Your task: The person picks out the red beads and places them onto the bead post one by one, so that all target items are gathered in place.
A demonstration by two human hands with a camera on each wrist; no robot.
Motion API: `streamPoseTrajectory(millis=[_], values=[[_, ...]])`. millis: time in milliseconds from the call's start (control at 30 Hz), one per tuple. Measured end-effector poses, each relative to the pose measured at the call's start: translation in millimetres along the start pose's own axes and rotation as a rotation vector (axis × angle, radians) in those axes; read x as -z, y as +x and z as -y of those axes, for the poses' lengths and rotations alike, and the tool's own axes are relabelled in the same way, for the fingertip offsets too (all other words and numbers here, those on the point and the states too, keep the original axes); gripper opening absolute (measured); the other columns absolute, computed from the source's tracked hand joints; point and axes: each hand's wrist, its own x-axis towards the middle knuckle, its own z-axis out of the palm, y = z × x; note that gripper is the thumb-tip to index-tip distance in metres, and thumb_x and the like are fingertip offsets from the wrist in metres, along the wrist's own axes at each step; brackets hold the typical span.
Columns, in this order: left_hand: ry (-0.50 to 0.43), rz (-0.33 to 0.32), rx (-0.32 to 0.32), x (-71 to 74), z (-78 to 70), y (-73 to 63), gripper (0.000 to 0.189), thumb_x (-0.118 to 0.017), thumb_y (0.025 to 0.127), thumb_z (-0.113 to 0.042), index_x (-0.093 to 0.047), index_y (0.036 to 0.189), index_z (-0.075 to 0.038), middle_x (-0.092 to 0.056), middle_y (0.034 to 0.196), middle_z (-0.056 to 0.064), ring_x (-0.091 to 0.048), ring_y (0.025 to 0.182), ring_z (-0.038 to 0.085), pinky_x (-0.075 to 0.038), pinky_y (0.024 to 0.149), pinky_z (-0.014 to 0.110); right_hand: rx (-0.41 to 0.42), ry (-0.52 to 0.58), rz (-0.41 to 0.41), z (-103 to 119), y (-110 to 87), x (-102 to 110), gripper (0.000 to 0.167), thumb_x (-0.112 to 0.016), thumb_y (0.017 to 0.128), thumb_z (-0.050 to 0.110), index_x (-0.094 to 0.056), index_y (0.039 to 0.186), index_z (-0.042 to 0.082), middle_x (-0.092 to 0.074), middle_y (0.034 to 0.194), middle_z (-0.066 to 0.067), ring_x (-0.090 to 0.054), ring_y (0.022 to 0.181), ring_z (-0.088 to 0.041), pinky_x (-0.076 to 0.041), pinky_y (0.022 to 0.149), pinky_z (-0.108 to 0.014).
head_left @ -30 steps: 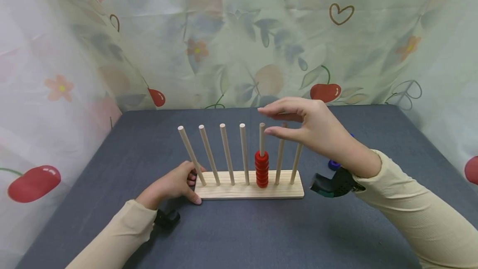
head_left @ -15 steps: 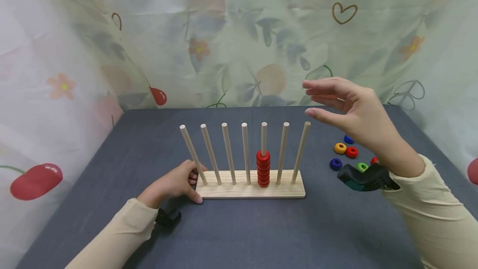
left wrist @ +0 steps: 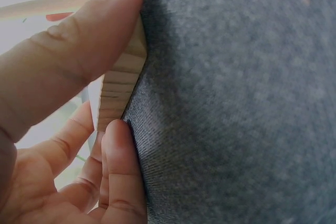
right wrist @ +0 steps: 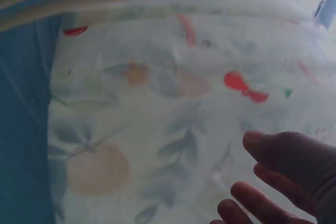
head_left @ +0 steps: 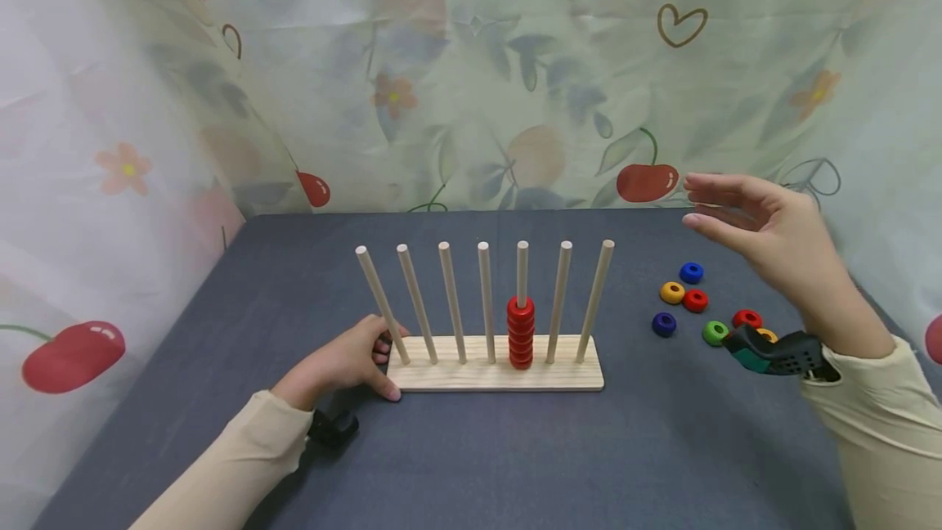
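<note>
A pale wooden peg rack [head_left: 459,379] with several upright pegs stands on the table in the head view. Red rings [head_left: 521,334] are stacked on one peg, right of the rack's middle. My left hand [head_left: 346,358] grips the left end of the base, thumb at the front and fingers behind. The left wrist view shows the thumb and fingers around the wooden end [left wrist: 122,85]. To the right, my right hand [head_left: 765,223] hovers above the table with fingers apart and nothing between them. In the right wrist view, this hand [right wrist: 289,177] holds nothing.
Loose rings lie right of the rack: blue [head_left: 691,272], yellow [head_left: 671,293], red [head_left: 695,300], dark blue [head_left: 664,324], green [head_left: 715,333] and another red [head_left: 747,318]. A yellow ring [head_left: 767,335] is partly hidden by the right wrist camera [head_left: 776,354]. A patterned curtain [head_left: 471,105] hangs behind the table.
My right hand has moved from above the red stack to the right, off the rack, uncovering the pegs and the loose rings. The left hand stays at the base.
</note>
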Motion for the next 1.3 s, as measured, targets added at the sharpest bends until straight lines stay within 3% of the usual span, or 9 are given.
streamPoseTrajectory(millis=[200, 333, 433, 600, 800, 1200, 1300], values=[[0.006, 0.000, -0.005, -0.2, 0.5, 0.5, 0.075, -0.091, 0.056, 0.001, -0.055, 0.122, 0.004, -0.045, 0.112, 0.016, -0.048, 0.098, 0.024, -0.047, 0.087, 0.037, -0.154, -0.107, 0.064, -44, -1.0, 3, 0.052, -0.069, 0.088, 0.040, -0.056, 0.135, 0.022, -0.057, 0.114, 0.029, -0.055, 0.097, 0.018, -0.042, 0.077, -0.006], [0.006, 0.002, -0.014, 0.0, 0.5, 0.5, 0.075, -0.091, 0.056, 0.002, -0.055, 0.122, 0.005, -0.045, 0.114, 0.017, -0.049, 0.099, 0.024, -0.048, 0.088, 0.038, -0.254, -0.170, 0.126, -72, -2.6, 4, 0.062, -0.063, 0.086, 0.055, -0.052, 0.138, 0.023, -0.055, 0.113, 0.030, -0.048, 0.101, 0.013, -0.042, 0.087, -0.027], [0.005, 0.003, -0.020, 0.2, 0.6, 0.4, 0.074, -0.091, 0.056, 0.002, -0.055, 0.121, 0.005, -0.045, 0.114, 0.017, -0.049, 0.100, 0.025, -0.048, 0.089, 0.038, -0.303, -0.203, 0.173, -90, -3.0, 2, 0.068, -0.061, 0.085, 0.060, -0.051, 0.139, 0.019, -0.060, 0.126, 0.013, -0.049, 0.112, -0.003, -0.042, 0.089, -0.042], [0.005, -0.001, -0.017, 0.1, 1.2, 0.4, 0.074, -0.091, 0.056, 0.002, -0.056, 0.121, 0.005, -0.045, 0.112, 0.017, -0.049, 0.099, 0.024, -0.048, 0.088, 0.037, -0.355, -0.202, 0.281, -113, -1.6, -2, 0.072, -0.059, 0.089, 0.056, -0.047, 0.142, 0.009, -0.051, 0.140, -0.022, -0.047, 0.124, -0.036, -0.042, 0.092, -0.050], [0.012, -0.002, -0.006, -0.4, 0.9, 0.5, 0.075, -0.091, 0.056, 0.001, -0.056, 0.122, 0.004, -0.045, 0.113, 0.017, -0.048, 0.099, 0.024, -0.048, 0.088, 0.038, -0.398, -0.228, 0.385, -130, -0.4, -5, 0.068, -0.059, 0.092, 0.050, -0.048, 0.140, 0.003, -0.049, 0.138, -0.028, -0.047, 0.124, -0.044, -0.039, 0.096, -0.060], [0.023, 0.006, 0.015, -0.1, -0.7, 0.0, 0.074, -0.091, 0.058, 0.000, -0.056, 0.123, 0.003, -0.045, 0.113, 0.016, -0.048, 0.100, 0.025, -0.047, 0.090, 0.040, -0.368, -0.323, 0.478, -143, 1.4, -11, 0.062, -0.065, 0.092, 0.039, -0.052, 0.134, -0.004, -0.051, 0.134, -0.031, -0.047, 0.122, -0.048, -0.044, 0.090, -0.055], [0.025, -0.003, 0.022, -0.8, -1.0, -0.4, 0.075, -0.091, 0.057, 0.000, -0.056, 0.123, 0.002, -0.045, 0.113, 0.016, -0.049, 0.101, 0.025, -0.047, 0.090, 0.040, -0.356, -0.341, 0.478, -144, 2.1, -12, 0.059, -0.067, 0.090, 0.034, -0.053, 0.132, -0.005, -0.054, 0.131, -0.031, -0.051, 0.116, -0.044, -0.046, 0.085, -0.047]])
